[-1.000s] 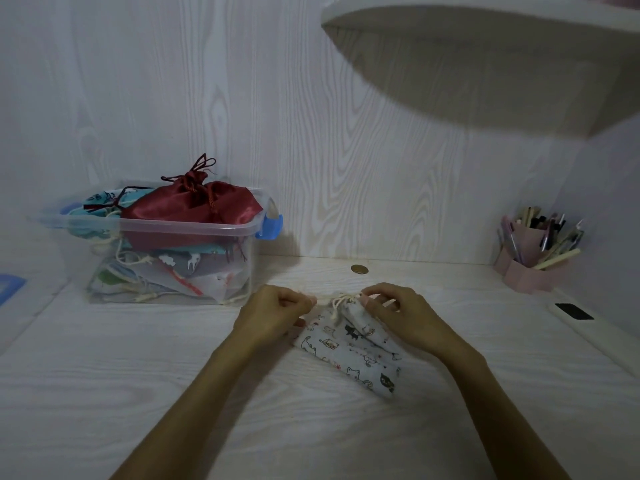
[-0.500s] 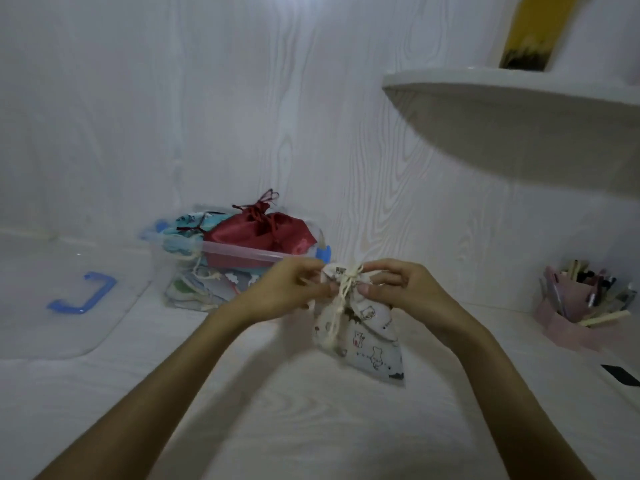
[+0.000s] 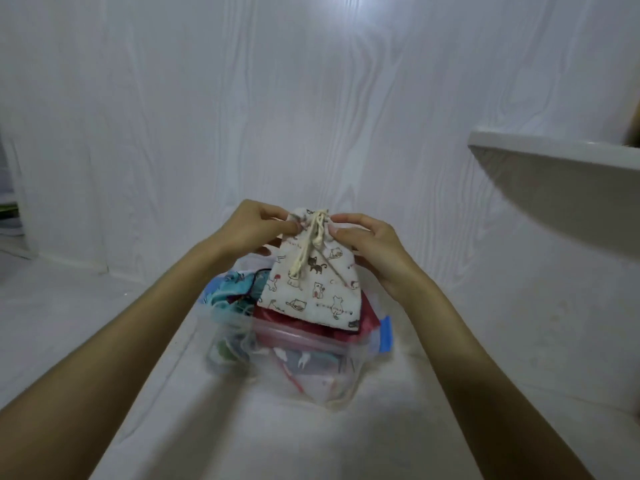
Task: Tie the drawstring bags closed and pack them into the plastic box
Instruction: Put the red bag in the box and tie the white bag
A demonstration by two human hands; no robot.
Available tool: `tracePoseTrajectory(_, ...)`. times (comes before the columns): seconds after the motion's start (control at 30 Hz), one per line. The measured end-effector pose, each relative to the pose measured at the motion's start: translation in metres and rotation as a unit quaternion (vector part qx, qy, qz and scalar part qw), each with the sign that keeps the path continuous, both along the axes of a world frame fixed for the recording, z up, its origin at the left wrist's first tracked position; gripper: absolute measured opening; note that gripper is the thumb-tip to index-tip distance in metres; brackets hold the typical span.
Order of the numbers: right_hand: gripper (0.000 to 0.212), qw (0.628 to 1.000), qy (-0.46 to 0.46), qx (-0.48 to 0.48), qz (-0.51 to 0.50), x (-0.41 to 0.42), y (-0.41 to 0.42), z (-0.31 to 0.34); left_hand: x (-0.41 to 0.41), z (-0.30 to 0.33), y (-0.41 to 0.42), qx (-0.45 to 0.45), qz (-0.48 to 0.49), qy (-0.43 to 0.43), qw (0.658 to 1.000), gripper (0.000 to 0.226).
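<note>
This looks like a home desk nook. The white wood-grain desk top (image 3: 104, 341) runs up to a wall panel (image 3: 207, 116) of the same pale finish at the far side. A white shelf (image 3: 561, 174) juts out from the right, above the desk. In the middle of the desk stands a clear plastic box (image 3: 304, 362) with a blue latch (image 3: 385, 336), stuffed with small cloth bags (image 3: 235, 294), household storage rather than shop or lab gear.
</note>
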State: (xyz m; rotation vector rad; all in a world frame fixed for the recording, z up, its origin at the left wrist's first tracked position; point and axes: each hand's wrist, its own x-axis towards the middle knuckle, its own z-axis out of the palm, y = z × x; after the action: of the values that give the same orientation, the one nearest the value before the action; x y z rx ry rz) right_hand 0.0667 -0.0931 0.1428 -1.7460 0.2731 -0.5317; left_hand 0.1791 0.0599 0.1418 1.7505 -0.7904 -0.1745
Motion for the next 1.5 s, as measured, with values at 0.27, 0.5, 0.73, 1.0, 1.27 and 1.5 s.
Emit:
tracePoseTrajectory(0.27,0.008,0.965,0.052,0.098,-0.239,0.066,0.017,-0.039,0.030,-0.026,0.004,0.185,0.068,-0.093,0.976,0.063)
tracePoseTrajectory(0.5,0.026,0.900,0.216,-0.359,-0.122,0.026,0.002,-0.035,0.019,-0.058,-0.002,0.381,-0.001,-0.147,0.913,0.058)
tracePoseTrajectory(0.73,0.075,0.791,0.270,-0.528,0.152,0.028,0.006,-0.038,0.048,-0.046,0.006,0.432,-0.092,-0.267,0.857,0.058)
tracePoseTrajectory(1.0,0.054,0.754,0.489,-0.405,0.168,0.043,0.004,-0.040,0.075,-0.062,-0.011,0.541,-0.239,-0.164,0.790,0.059)
tracePoseTrajectory(1.27,0.058,0.760,0.509,-0.391,0.105,0.060,0.003,-0.074,0.073,-0.078,-0.014,0.587,-0.260,-0.226,0.733,0.075)
tracePoseTrajectory(1.5,0.049,0.891,0.314,-0.326,-0.012,0.071,0.006,-0.046,0.085,-0.046,0.033,0.329,-0.246,0.030,0.911,0.055)
